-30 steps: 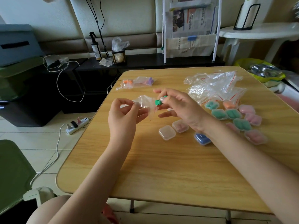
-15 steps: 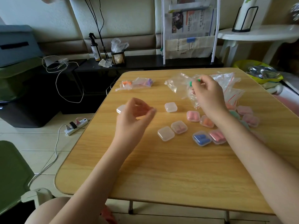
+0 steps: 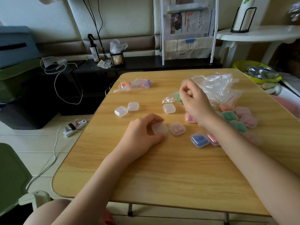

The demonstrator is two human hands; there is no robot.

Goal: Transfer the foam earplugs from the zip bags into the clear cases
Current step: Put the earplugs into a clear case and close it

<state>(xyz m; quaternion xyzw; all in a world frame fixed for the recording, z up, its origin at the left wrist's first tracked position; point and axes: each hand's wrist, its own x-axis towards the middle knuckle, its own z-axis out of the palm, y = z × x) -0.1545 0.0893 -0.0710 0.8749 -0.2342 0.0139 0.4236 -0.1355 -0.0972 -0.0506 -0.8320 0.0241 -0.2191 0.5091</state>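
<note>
Our left hand (image 3: 142, 133) pinches an empty clear case (image 3: 159, 128) on the bench (image 3: 162, 168); our right hand (image 3: 194, 101) pinches a green earplug (image 3: 179, 97) and zip bag (image 3: 170, 98)

- The table (image 3: 162, 172) top is pale wood grain, smooth with a soft sheen.
- The empty cases (image 3: 121, 111) at left are frosted translucent plastic (slightly milky).
- The zip bags (image 3: 215, 86) far right are thin, crinkled, glossy clear film.
- The floor (image 3: 40, 143) tiles are glazed, pale.
</note>
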